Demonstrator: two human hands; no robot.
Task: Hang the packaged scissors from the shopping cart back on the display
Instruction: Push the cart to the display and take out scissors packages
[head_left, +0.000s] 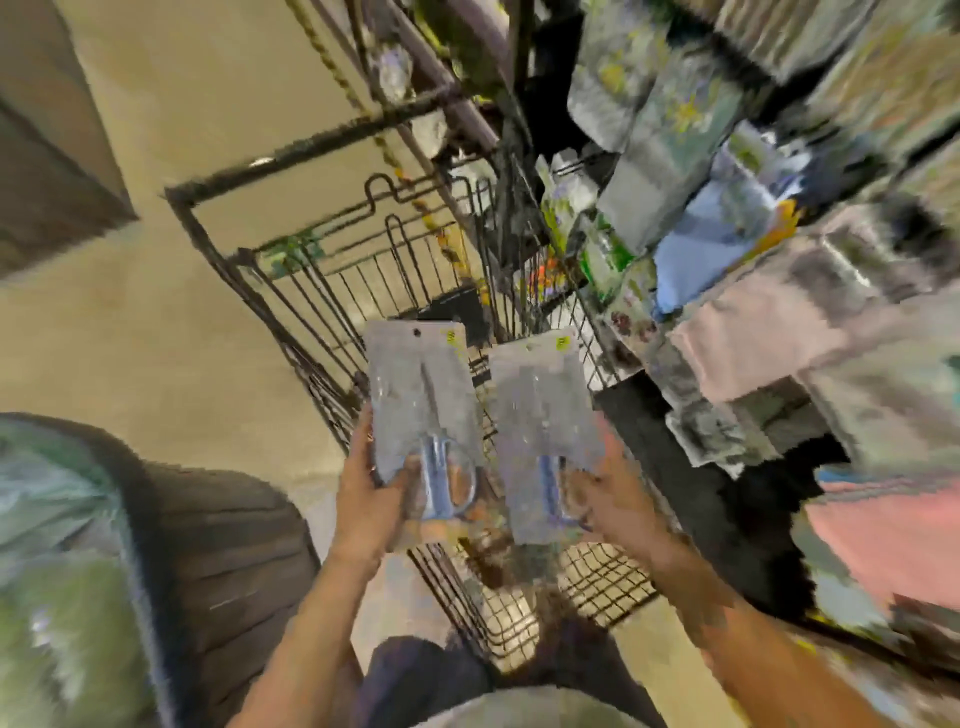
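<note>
Setting: shop aisle with a pale beige floor (171, 322), viewed from above; the whole picture is motion-blurred.
Shopping cart: black wire shopping cart (332, 291) at centre, its basket below both hands and its far rim toward the top of the view.
Display: shelving and hanging stock (691, 171) along the right side, just beside the cart; packets in grey, green, blue and pink, labels unreadable.
Left scissors pack: flat grey blister card (415, 395) with blue-handled scissors, handles at the near end, hang hole at the far end, a small yellow mark at its far right corner; held upright-tilted above the cart basket.
Right scissors pack: matching card (543, 415) just beside the first, not overlapping it, also above the basket and well short of the display.
Left hand: left hand (371, 483) grips the near left edge of the left pack, fingers curled behind it and thumb on the front.
Right hand: right hand (610, 488) grips the near right edge of the right pack, thumb on the front.
Lower left: dark rounded bin or bag (228, 551) with green contents; identity cannot be told.
</note>
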